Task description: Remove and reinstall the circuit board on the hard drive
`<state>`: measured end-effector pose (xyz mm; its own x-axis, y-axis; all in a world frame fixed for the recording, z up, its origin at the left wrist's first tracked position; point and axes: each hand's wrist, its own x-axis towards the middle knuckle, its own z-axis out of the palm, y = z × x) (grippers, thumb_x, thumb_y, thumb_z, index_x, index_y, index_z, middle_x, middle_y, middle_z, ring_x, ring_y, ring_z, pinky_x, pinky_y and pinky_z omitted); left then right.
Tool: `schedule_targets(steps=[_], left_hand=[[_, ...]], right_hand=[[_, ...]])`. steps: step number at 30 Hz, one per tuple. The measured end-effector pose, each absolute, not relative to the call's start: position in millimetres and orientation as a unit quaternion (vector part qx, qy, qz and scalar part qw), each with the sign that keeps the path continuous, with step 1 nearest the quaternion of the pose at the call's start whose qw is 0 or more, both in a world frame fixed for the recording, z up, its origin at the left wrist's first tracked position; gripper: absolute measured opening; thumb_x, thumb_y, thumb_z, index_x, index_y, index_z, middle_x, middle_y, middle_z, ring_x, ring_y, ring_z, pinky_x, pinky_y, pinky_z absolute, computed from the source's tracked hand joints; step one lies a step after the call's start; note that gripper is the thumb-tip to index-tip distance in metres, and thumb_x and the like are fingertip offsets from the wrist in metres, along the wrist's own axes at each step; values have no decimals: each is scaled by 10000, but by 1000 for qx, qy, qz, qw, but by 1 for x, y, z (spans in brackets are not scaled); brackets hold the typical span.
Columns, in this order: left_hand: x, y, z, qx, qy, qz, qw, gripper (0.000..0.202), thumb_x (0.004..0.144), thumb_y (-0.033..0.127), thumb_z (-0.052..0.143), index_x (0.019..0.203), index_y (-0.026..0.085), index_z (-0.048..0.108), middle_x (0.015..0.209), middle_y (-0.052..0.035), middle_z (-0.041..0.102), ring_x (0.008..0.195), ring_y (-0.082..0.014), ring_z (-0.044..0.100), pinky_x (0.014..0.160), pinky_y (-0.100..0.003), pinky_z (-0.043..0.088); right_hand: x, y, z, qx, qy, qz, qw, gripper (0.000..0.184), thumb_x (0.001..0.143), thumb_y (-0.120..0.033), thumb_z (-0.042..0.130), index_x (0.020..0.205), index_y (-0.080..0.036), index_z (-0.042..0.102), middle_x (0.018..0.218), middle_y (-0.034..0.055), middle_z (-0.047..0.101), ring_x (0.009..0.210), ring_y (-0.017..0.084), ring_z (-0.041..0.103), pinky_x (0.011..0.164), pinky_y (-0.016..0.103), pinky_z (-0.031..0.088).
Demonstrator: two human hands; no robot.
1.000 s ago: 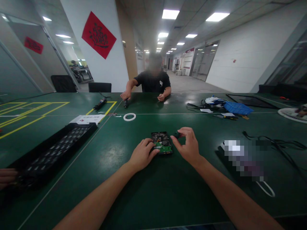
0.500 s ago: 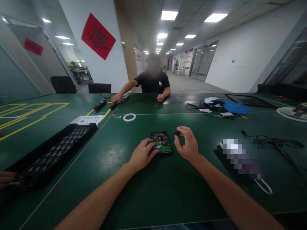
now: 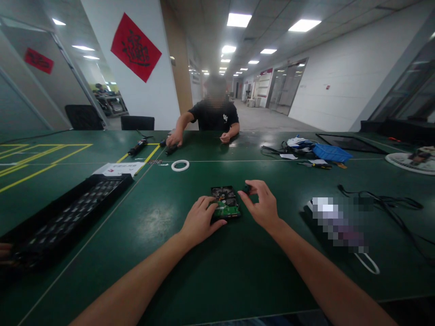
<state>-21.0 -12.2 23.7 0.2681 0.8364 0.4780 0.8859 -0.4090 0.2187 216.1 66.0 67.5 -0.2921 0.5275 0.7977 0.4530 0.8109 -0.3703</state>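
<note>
A hard disk drive [image 3: 227, 209] lies on the green table with its green circuit board and dark metal underside facing up. My left hand [image 3: 200, 218] grips its left side, fingers on the top edge and thumb at the near side. Just off the drive's right edge, my right hand [image 3: 263, 203] pinches a small dark piece [image 3: 247, 189] between thumb and forefinger. The piece is too small to name, and the fingers partly cover it.
To the left stands a long black tray [image 3: 78, 213] of small parts, with another hand at its near end. A white tape ring [image 3: 180, 165] lies ahead. Across the table, a person [image 3: 217, 115] touches a black tool. Right: pliers [image 3: 319, 165], blue tray [image 3: 331, 153], cables [image 3: 384, 199], blurred phone-like object [image 3: 340, 224].
My right thumb has moved down and left around the small dark piece. The person opposite has shifted a black tool to the right. The view has turned slightly right.
</note>
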Motion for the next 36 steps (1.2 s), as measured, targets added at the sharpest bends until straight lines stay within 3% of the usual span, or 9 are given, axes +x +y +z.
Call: schedule_targets(steps=[2, 8, 13, 17, 22, 26, 29, 32, 36], left_hand=[[-16, -15, 27, -807, -528, -261, 44, 437, 894, 504, 683, 1215, 213, 624, 1265, -118, 609, 1223, -333, 516, 1047, -524, 455], [-9, -18, 31, -835, -501, -224, 26, 394, 948, 396, 622, 1314, 257, 577, 1257, -103, 625, 1163, -310, 561, 1000, -504, 464], [-10, -18, 32, -834, -505, -219, 28, 383, 951, 371, 619, 1318, 264, 588, 1268, -109, 609, 1185, -316, 542, 993, -504, 459], [-13, -19, 31, -839, -497, -220, 21, 403, 958, 353, 611, 1349, 262, 570, 1285, -99, 609, 1197, -309, 534, 1009, -498, 451], [-15, -18, 30, -837, -496, -231, 15, 375, 958, 334, 610, 1327, 265, 591, 1280, -95, 616, 1201, -305, 534, 1004, -490, 458], [-16, -18, 30, -838, -493, -235, 7, 377, 957, 336, 608, 1327, 264, 597, 1276, -97, 620, 1188, -302, 541, 996, -493, 468], [-18, -18, 32, -838, -492, -235, -1, 395, 954, 339, 606, 1340, 258, 595, 1283, -99, 618, 1187, -303, 542, 988, -491, 477], [-22, -19, 33, -840, -485, -245, -19, 442, 939, 367, 625, 1370, 277, 581, 1310, -97, 609, 1201, -307, 543, 992, -492, 481], [-27, -19, 31, -843, -472, -255, -31, 461, 925, 357, 640, 1378, 298, 578, 1331, -92, 602, 1230, -306, 540, 1016, -501, 468]], right_hand=[[214, 66, 67, -311, -809, 22, 499, 403, 939, -289, 637, 1328, -267, 534, 1144, 90, 625, 911, 204, 673, 842, 404, 618], [210, 68, 62, -280, -790, 62, 543, 442, 950, -270, 612, 1364, -253, 457, 1355, 128, 575, 1100, 236, 677, 869, 422, 630], [212, 67, 65, -297, -809, 30, 507, 393, 936, -283, 640, 1310, -253, 521, 1203, 113, 610, 1055, 239, 661, 910, 444, 602], [214, 66, 66, -281, -807, 65, 516, 370, 948, -262, 606, 1298, -242, 486, 1273, 123, 585, 1012, 213, 683, 878, 414, 609], [212, 65, 65, -316, -810, 60, 491, 401, 923, -372, 669, 1269, -252, 505, 1115, 79, 674, 861, 203, 704, 808, 388, 615], [211, 61, 65, -301, -835, 47, 459, 419, 953, -315, 597, 1355, -270, 484, 1194, 94, 651, 913, 211, 692, 849, 404, 601], [210, 60, 63, -302, -820, 84, 479, 493, 945, -272, 593, 1410, -264, 428, 1224, 94, 647, 911, 195, 699, 850, 385, 604], [209, 62, 63, -339, -784, 91, 511, 552, 900, -309, 667, 1396, -241, 436, 1128, 84, 663, 851, 195, 688, 794, 377, 605], [209, 62, 66, -354, -800, 72, 479, 346, 893, -360, 681, 1201, -238, 582, 1057, 67, 675, 918, 223, 670, 815, 387, 571]])
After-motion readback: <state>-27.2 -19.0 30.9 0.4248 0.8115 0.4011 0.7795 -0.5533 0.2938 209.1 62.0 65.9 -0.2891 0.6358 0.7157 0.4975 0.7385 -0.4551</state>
